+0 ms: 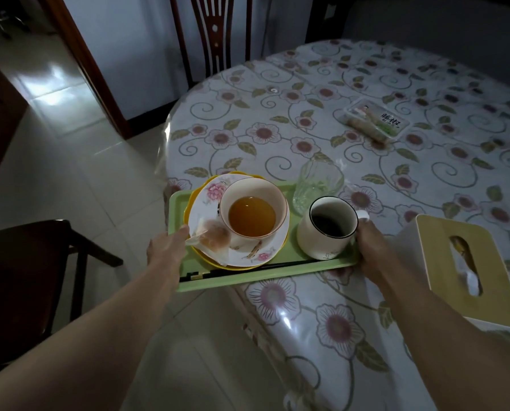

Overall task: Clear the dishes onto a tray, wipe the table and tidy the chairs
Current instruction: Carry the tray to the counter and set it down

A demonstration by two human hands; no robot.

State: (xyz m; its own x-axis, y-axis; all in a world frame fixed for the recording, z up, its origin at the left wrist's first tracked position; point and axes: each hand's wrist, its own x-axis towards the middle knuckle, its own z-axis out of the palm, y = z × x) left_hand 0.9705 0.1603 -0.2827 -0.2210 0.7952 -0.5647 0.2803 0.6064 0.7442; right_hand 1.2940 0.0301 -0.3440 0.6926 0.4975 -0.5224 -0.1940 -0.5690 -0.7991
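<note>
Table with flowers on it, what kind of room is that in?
Probably a home dining room: a table under a flowery cloth, wooden chairs beside it, and a tray of used dishes.

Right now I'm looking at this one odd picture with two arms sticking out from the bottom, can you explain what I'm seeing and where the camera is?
There is no machine here. The camera sits on a person's head and looks forward and down, so the two arms are that person's own. The left hand grips the left edge of a green tray, and the right hand grips its right edge. The tray lies at the edge of a table with a flowered cover, and its left part juts out past the edge. On it are stacked plates with a bowl of amber liquid on top, a white mug, a clear glass and dark chopsticks. On the table beside it are a tissue box and a snack packet. Two dark chairs stand nearby.
</note>
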